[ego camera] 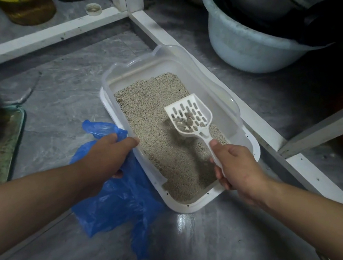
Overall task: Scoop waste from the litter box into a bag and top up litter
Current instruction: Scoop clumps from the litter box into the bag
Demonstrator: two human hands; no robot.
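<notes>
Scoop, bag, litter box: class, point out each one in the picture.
scoop (pixel 188 115), head view, on its slotted blade
bag (pixel 112 202), head view, on its crumpled blue middle
litter box (pixel 226 97), head view, on its right wall

Both forearms are stretched forward and down, bare, coming in from the bottom corners. The left hand (pixel 111 156) is turned palm-down, fingers curled around a bunched bit of blue bag (pixel 114 199), index finger poked out toward the right. The right hand (pixel 236 166) is wrapped round the scoop (pixel 190 115) handle, thumb laid flat along the top, wrist kept pretty much straight, scoop held up and angled away.
</notes>
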